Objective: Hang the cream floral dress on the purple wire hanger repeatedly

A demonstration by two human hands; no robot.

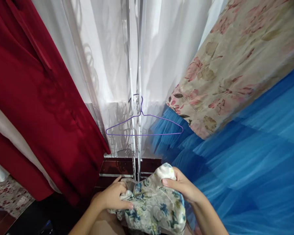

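A person's left hand (114, 196) and right hand (184, 186) grasp a floral cloth (152, 207) at the frame's lower centre, below a purple hanger (149, 134), apparently arranging its folds, the next move seemingly calling for steady two-handed spreading.

Holding a crumpled blue-flowered cloth (153, 207) between left grip (115, 195) and right grip (185, 186). Showing beyond it a purple hanger (149, 134) at pale uprights (138, 147), backed by white curtains (105, 49), with red fabric (56, 107) leftward, blue tulle (240, 163) and pink-flowered fabric (222, 78) rightward.
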